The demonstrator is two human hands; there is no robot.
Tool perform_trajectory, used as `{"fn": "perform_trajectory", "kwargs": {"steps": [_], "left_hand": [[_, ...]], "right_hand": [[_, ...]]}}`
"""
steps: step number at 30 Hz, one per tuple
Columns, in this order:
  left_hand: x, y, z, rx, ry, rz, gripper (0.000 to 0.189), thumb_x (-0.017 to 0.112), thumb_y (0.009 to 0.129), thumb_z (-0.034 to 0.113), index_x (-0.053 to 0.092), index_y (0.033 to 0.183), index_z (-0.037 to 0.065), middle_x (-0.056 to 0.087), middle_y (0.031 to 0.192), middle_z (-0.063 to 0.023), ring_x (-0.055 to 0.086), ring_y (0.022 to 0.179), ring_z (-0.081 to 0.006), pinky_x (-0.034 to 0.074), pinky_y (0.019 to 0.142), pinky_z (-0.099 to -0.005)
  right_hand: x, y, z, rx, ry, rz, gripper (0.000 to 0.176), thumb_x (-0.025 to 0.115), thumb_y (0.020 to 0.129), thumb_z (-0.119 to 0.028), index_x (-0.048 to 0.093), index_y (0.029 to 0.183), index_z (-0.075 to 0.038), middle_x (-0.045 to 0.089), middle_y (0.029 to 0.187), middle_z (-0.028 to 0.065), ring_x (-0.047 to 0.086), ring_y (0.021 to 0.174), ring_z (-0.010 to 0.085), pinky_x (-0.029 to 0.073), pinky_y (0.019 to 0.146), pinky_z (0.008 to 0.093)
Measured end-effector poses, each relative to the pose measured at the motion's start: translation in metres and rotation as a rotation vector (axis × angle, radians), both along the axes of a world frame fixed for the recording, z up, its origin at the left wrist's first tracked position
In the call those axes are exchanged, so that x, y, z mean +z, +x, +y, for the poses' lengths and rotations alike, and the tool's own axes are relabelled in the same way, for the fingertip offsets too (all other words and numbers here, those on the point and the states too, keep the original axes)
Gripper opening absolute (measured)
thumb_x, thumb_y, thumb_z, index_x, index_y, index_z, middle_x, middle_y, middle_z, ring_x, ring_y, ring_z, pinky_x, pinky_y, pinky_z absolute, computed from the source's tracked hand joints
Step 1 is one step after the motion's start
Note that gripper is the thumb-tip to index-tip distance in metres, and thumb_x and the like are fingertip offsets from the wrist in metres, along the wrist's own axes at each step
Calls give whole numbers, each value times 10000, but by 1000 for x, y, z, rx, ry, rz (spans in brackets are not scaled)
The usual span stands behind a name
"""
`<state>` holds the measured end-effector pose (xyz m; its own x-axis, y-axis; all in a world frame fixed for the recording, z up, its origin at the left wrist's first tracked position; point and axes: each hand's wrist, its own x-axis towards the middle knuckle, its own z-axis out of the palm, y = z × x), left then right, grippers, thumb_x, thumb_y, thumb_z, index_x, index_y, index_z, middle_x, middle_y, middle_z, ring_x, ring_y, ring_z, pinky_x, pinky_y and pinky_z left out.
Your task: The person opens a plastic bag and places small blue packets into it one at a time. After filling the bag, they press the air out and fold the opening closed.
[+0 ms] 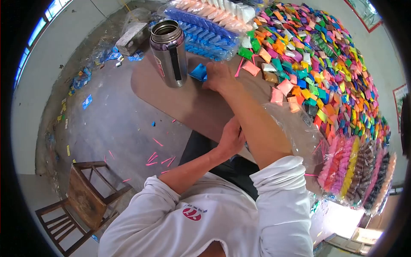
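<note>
My right hand [219,76] reaches over the brown table [171,100], its fingers closed at the edge of a small blue packet [198,72]. That packet lies just right of a steel flask [170,55] with an open top. Closer to my body, my left hand [232,138] is closed near the table's front edge. Its fingertips are partly hidden behind my right forearm, and what they hold cannot be made out. A clear plastic bag [295,128] lies to the right of that forearm.
A large heap of coloured packets [317,64] fills the right. Bagged rows of blue packets [205,40] lie at the back, more bagged rows [353,171] at the right. Pink sticks [152,158] lie on the floor. A wooden chair [85,197] stands at lower left.
</note>
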<state>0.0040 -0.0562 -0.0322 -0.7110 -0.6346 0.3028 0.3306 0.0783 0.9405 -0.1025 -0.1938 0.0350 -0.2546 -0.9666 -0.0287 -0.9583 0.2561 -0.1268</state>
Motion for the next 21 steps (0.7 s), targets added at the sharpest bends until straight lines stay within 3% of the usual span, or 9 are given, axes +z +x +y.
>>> {"fn": "perform_trajectory", "kwargs": {"steps": [3, 7, 10, 13, 16, 21], "left_hand": [[18, 5, 1, -32, 118, -49, 228, 498, 984, 189, 552, 1101, 2, 585, 990, -221, 564, 902, -389, 467, 799, -370], [4, 1, -2, 35, 26, -147, 223, 503, 984, 195, 553, 1090, 4, 581, 973, -228, 552, 901, -402, 468, 790, -371], [-4, -4, 0, 70, 21, -95, 211, 540, 957, 176, 556, 1074, 1, 574, 958, -235, 545, 903, -410, 468, 791, -388], [0, 0, -3, -33, 25, -5, 217, 606, 901, 141, 569, 1071, 12, 595, 982, -213, 561, 920, -396, 472, 808, -399], [1, 1, 1, 1, 36, 89, 238, 626, 870, 140, 585, 1076, 28, 617, 1029, -171, 580, 953, -372, 477, 832, -398], [1, 6, -1, -29, -92, -4, 236, 610, 888, 147, 597, 1100, 42, 627, 1069, -126, 601, 989, -306, 484, 854, -380]], "right_hand": [[-6, -14, 3, 31, 4, -32, 441, 749, 667, -305, 610, 983, -31, 670, 941, 190, 654, 920, 354, 526, 794, 427], [38, -14, 12, -63, -29, -152, 440, 768, 669, -290, 585, 974, -33, 657, 949, 199, 642, 928, 352, 513, 782, 418], [40, -12, -2, -60, -205, -234, 461, 781, 660, -267, 570, 997, -33, 647, 969, 207, 629, 942, 359, 501, 791, 416], [25, 6, -13, -81, -103, -278, 485, 790, 650, -269, 567, 1012, -37, 647, 983, 204, 625, 964, 361, 500, 806, 425], [1, 17, -11, -7, -194, -182, 559, 814, 669, -290, 556, 1096, -38, 661, 1025, 191, 631, 1002, 364, 502, 877, 425], [3, 22, -7, -80, -194, -127, 616, 808, 657, -298, 514, 1115, -12, 638, 1085, 206, 621, 1033, 370, 500, 893, 416]]}}
